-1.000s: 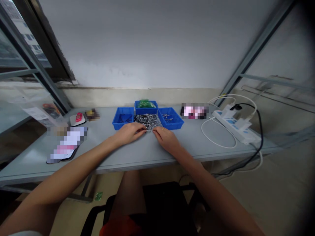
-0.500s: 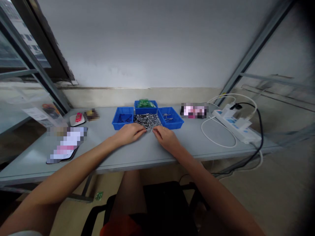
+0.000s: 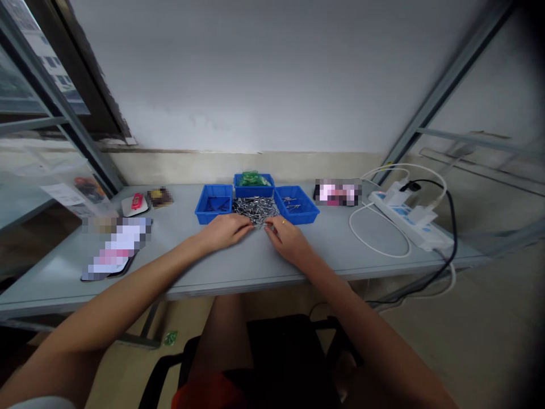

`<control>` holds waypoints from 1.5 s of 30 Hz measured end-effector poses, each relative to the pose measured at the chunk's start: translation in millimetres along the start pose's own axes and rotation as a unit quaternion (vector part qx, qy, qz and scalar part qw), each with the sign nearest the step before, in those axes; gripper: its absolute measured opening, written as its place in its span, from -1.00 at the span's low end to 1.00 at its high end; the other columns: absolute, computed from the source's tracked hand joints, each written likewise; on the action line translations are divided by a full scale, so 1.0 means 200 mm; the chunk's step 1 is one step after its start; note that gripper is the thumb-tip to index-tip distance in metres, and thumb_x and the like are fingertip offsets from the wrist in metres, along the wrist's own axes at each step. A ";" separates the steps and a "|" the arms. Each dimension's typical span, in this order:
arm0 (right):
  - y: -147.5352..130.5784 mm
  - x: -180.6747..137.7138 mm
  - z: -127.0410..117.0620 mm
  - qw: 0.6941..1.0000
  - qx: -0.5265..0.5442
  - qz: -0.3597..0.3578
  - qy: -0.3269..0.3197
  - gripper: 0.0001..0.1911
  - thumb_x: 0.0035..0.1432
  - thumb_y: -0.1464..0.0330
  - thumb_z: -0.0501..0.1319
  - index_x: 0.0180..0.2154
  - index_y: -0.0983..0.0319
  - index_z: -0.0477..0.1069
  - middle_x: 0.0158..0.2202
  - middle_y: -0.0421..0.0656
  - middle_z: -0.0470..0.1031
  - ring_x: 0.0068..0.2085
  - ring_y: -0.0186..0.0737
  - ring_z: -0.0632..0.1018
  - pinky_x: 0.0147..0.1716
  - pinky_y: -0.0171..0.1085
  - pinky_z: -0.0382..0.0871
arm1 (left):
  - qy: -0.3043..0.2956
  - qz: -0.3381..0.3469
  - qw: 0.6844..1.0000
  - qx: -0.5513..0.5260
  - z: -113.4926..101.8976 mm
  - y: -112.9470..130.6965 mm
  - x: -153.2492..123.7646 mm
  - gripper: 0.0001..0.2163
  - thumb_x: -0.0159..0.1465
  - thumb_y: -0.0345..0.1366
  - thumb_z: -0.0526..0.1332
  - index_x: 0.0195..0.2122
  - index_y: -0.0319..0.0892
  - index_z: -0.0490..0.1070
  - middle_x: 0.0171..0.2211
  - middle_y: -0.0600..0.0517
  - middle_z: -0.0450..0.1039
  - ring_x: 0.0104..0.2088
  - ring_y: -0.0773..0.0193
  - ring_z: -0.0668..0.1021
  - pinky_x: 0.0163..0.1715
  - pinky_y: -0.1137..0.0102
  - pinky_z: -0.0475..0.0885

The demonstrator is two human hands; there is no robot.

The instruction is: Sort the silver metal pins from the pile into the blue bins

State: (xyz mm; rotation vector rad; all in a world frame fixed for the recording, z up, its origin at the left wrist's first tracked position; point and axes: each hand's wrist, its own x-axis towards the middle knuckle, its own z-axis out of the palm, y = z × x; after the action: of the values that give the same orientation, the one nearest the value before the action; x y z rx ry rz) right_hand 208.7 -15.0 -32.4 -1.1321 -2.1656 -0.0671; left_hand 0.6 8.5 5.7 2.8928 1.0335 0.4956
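A heap of small metal pins (image 3: 254, 208) lies on the grey table (image 3: 255, 261) between blue bins. My left hand (image 3: 225, 232) rests at the heap's near edge, fingers drawn together in a pinch at the pins. My right hand (image 3: 287, 238) sits beside it, its fingertips pinched at the same edge. What either pinch holds is too small to see. The left blue bin (image 3: 213, 204) holds a few dark pieces. In the right blue bin (image 3: 297, 205) lie a few pins. The back bin (image 3: 253, 183) contains green parts.
A white power strip (image 3: 409, 218) with white and black cables lies at the right. A phone-like item (image 3: 113, 255) and a small white dish (image 3: 134, 205) lie at the left. Metal frame posts flank the table. A black chair (image 3: 281, 352) is under me.
The view has shifted slightly; both hands stay at the near edge of the pin heap with only small finger movements.
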 end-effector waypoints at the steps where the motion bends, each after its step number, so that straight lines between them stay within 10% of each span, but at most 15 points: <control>1: -0.01 0.00 -0.01 1.000 0.007 -0.008 -0.009 -0.81 0.24 0.36 -0.01 -0.14 0.24 0.28 -0.18 -0.06 0.42 -0.19 -0.20 0.45 -0.17 -0.23 0.33 | 0.002 -0.003 1.000 0.000 0.00 0.00 0.00 -0.70 0.33 -0.21 -0.08 -0.31 -0.19 0.40 -0.36 -0.03 0.46 -0.31 0.27 0.47 -0.31 0.39 0.30; 14: -0.02 -0.01 -0.01 0.998 0.002 -0.057 -0.023 -0.81 0.24 0.38 -0.04 -0.27 0.23 0.32 -0.28 -0.10 0.43 -0.19 -0.21 0.42 -0.13 -0.24 0.29 | 0.001 -0.024 1.000 0.002 0.01 -0.01 0.00 -0.72 0.32 -0.20 -0.06 -0.18 -0.18 0.39 -0.29 -0.04 0.48 -0.27 0.22 0.49 -0.29 0.36 0.33; 24: 0.11 0.01 -0.04 0.973 -0.084 0.147 0.156 -0.73 0.16 0.32 0.04 -0.11 0.25 0.32 -0.22 -0.01 0.44 -0.24 -0.10 0.46 -0.30 -0.19 0.34 | -0.026 -0.008 1.000 -0.008 0.03 -0.05 -0.01 -0.75 0.28 -0.26 -0.01 -0.19 -0.15 0.42 -0.26 -0.03 0.49 -0.25 0.25 0.50 -0.27 0.37 0.34; 45: 0.04 -0.01 0.00 0.991 -0.066 -0.018 -0.113 -0.86 0.17 0.44 0.04 -0.28 0.25 0.36 -0.29 -0.10 0.40 -0.21 -0.22 0.41 -0.19 -0.26 0.27 | -0.062 -0.014 0.998 -0.005 0.03 -0.05 -0.01 -0.72 0.29 -0.19 -0.01 -0.17 -0.16 0.42 -0.24 -0.04 0.50 -0.24 0.21 0.51 -0.30 0.37 0.33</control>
State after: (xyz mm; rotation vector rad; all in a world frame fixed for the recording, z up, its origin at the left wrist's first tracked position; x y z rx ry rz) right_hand 214.5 -11.9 -35.3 -1.2261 -2.4123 -0.1033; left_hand -4.6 14.8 -2.6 2.8539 1.0477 0.3133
